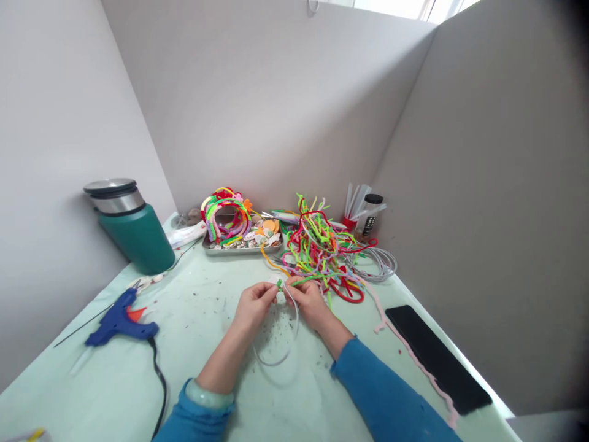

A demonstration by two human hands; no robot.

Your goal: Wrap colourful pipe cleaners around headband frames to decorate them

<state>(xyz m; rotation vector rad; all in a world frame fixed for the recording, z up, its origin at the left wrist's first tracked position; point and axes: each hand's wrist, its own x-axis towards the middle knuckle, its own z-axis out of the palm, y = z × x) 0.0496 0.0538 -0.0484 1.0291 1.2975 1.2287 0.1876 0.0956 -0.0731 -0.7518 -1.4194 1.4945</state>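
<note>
My left hand [253, 305] and my right hand [309, 302] meet at the middle of the pale green table [207, 368]. Together they pinch a thin clear plastic headband [281, 348] whose loop hangs toward me. A green pipe cleaner [304, 280] is wound onto the band's top between my fingertips. It runs from my right hand into the heap of coloured pipe cleaners [322, 248] just behind. Both arms wear blue sleeves.
A blue glue gun [120, 321] with black cord lies left. A green flask [131, 227] stands at back left. A metal tray [239, 242] holds wrapped headbands and shells. A black phone [437, 357] lies right, a pink pipe cleaner [409, 353] beside it. A cup of sticks [356, 215] stands at the back.
</note>
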